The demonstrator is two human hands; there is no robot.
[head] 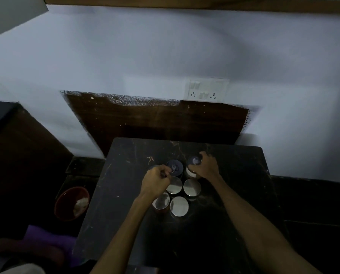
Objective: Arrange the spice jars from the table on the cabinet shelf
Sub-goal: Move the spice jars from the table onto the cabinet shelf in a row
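Several spice jars stand clustered in the middle of the dark marble table (234, 204). Those nearest me have shiny steel lids, such as the steel-lidded jar (179, 206) and another steel-lidded jar (192, 187). Behind them stands a dark-lidded jar (175, 167). My right hand (205, 165) is wrapped around a dark-lidded jar with a pale body (193, 167) at the back right of the cluster. My left hand (155, 181) is curled over a jar at the back left, which it mostly hides. The dim light blurs the details.
A red bucket (66, 202) with something white in it stands on the floor left of the table. A white switch and socket plate (205, 89) is on the wall behind. A wooden edge (185, 2) runs along the top of the view. A purple object (46, 238) lies at the lower left.
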